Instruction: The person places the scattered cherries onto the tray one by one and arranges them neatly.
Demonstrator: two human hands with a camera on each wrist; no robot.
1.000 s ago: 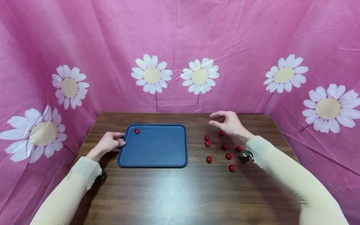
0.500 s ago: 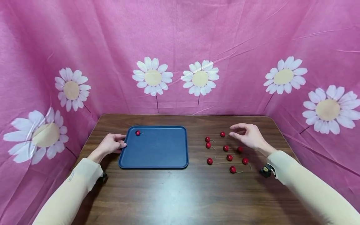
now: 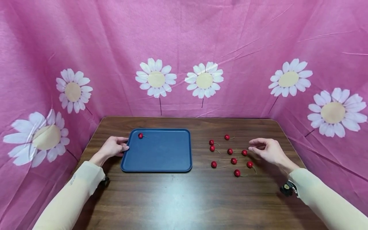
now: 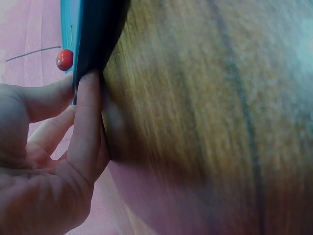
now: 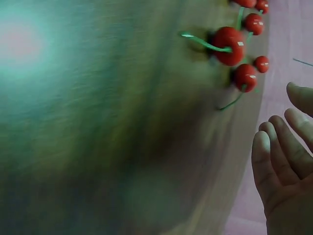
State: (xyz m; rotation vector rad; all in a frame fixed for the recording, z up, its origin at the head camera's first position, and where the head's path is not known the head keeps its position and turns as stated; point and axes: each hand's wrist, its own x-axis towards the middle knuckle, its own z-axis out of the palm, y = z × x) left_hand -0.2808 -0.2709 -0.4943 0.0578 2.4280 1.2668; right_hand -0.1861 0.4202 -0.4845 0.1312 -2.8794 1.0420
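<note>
My left hand (image 3: 112, 147) grips the left edge of a dark blue rectangular tray (image 3: 161, 153). The left wrist view has the thumb on one side of the tray's rim (image 4: 93, 41) and a finger against the other. One red cherry (image 3: 140, 135) with a thin stem lies in the tray's far left corner. To the right, several more cherries, such as this one (image 3: 233, 161), are scattered on the wooden table. My right hand (image 3: 271, 151) is just right of the group, holding nothing. Its thumb and forefinger are apart, beside the rightmost far cherry (image 3: 244, 152).
The brown wooden table (image 3: 178, 204) carries a bright patch of reflected light near its front. A pink cloth (image 3: 181, 32) printed with white daisies hangs behind it and along both sides. Both wrists wear small dark cameras, the right one (image 3: 287, 189) showing more.
My right hand has moved right and nearer from the far side of the cherries, uncovering some of them. My left hand keeps its grip on the tray.
</note>
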